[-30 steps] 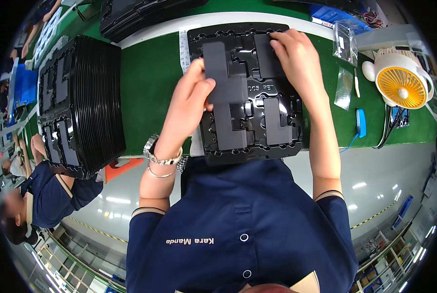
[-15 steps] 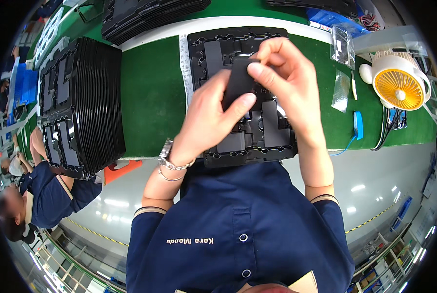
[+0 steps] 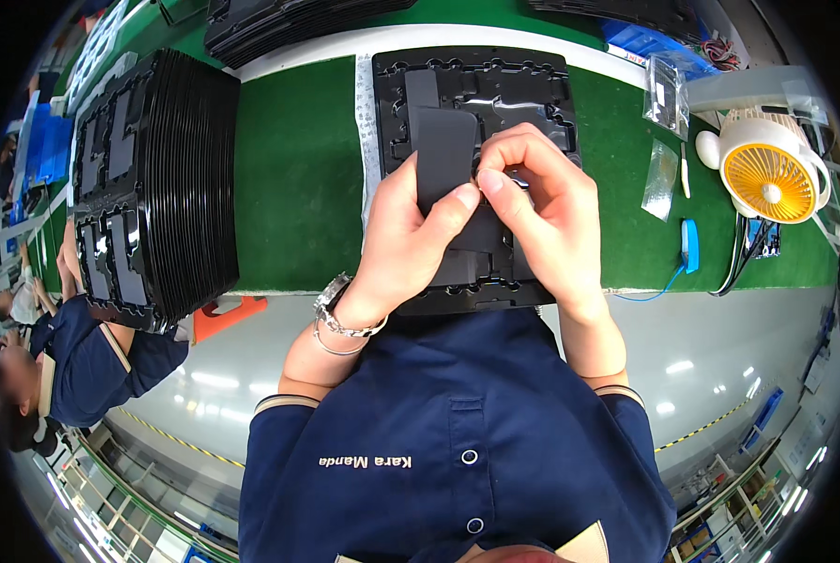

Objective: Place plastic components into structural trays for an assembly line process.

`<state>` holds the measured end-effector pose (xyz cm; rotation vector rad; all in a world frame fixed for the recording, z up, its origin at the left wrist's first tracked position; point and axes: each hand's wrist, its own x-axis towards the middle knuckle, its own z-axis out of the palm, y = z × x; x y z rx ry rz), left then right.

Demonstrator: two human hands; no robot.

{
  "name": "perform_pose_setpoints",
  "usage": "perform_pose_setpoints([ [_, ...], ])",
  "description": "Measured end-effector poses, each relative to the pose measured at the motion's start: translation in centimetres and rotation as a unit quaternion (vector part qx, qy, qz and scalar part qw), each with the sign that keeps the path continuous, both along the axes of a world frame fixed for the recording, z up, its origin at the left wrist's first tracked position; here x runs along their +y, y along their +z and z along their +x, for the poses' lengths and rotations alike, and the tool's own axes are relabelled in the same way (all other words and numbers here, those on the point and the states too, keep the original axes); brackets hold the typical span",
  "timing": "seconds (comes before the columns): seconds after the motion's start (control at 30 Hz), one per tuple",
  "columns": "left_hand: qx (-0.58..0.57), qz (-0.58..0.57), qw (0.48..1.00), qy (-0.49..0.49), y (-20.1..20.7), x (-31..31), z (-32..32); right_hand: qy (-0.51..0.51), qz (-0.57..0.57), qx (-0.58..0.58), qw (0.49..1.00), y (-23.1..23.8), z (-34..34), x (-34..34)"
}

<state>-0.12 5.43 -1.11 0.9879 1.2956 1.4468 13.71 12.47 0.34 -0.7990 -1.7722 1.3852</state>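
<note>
A flat, dark rectangular piece with rounded corners (image 3: pixel 444 141) is gripped by my left hand (image 3: pixel 401 235), the thumb lying across its lower right side. My right hand (image 3: pixel 551 220) is closed in a pinch at the right edge of this piece, close to my left thumb. Its fingertips hide exactly what they pinch there. Beneath both hands lies a black moulded plastic tray (image 3: pixel 523 89) with shaped pockets. A dark flat piece (image 3: pixel 422 87) sits in the tray's upper left pocket, and my hands cover much of the tray's middle.
A tall stack of black trays (image 3: pixel 185 188) stands at left on the green table mat (image 3: pixel 293 188). More trays (image 3: pixel 298 28) lie at the far side. On the right are a white-and-yellow fan (image 3: pixel 767 183), a blue corded device (image 3: pixel 689 246) and clear plastic bags (image 3: pixel 661 183). A co-worker (image 3: pixel 110 366) sits at left.
My right hand has moved from the piece's upper end down to its right edge. The piece now stands more upright in view, its upper end uncovered. The whole view has shifted slightly.
</note>
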Motion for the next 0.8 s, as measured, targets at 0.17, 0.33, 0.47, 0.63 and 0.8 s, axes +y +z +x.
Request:
perform_pose_setpoints([
  [0.17,0.149,0.021,0.989,0.001,0.3,-0.1,-0.3,-0.008,0.120,-0.014,0.993,-0.1,-0.1,0.0],
  [0.33,0.067,-0.008,0.998,0.012,0.5,-0.5,0.2,0.001,-0.144,0.074,0.987,0.2,-0.1,-0.8],
  [0.47,0.058,-0.016,0.998,0.009,0.5,-0.6,0.4,-0.008,-0.099,0.060,0.993,-0.2,0.0,-0.8],
  [0.63,0.051,-0.041,0.998,0.001,0.9,-0.6,0.5,-0.022,-0.060,0.048,0.997,-0.2,0.1,-0.8],
  [0.8,0.071,-0.023,0.997,-0.001,0.8,-0.7,0.5,-0.029,-0.036,0.029,0.999,-0.1,0.1,-0.8],
])
